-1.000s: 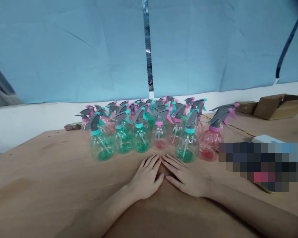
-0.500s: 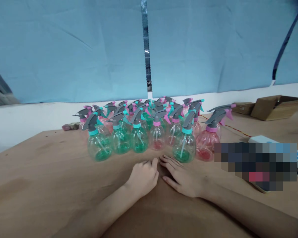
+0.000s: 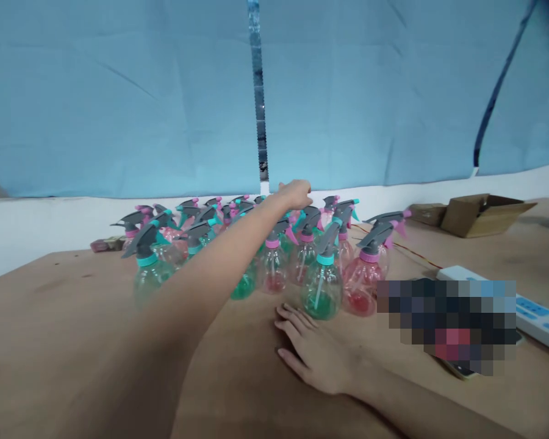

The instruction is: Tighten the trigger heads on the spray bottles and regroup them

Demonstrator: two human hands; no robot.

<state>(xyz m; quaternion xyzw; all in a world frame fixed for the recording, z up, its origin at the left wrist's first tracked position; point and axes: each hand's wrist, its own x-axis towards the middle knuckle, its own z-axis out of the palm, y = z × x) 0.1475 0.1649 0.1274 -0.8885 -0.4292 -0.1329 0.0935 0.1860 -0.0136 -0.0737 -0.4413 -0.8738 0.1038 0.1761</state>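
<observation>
My left hand (image 3: 297, 194) is stretched over the spray bottles to the back of the group. Its fingers are curled downward, and what they hold, if anything, is hidden behind the hand. My right hand (image 3: 318, 353) lies flat on the table, fingers extended, just in front of a clear spray bottle with a turquoise collar and green base (image 3: 322, 292). Beside that bottle stands a pink spray bottle (image 3: 362, 286). Several more clear, green and pink bottles with grey trigger heads are crowded together. My left forearm covers part of the front row, including much of a turquoise-collared bottle (image 3: 149, 274).
A blurred-out object (image 3: 452, 323) lies on the wooden table (image 3: 36, 329) at the right, beside a white power strip (image 3: 544, 323). An open cardboard box (image 3: 480, 219) sits at the back right. Blue sheeting (image 3: 165, 91) covers the wall behind.
My left hand has moved from the table in front of the bottles up and forward over them. My right hand stays flat on the table. The view has shifted slightly.
</observation>
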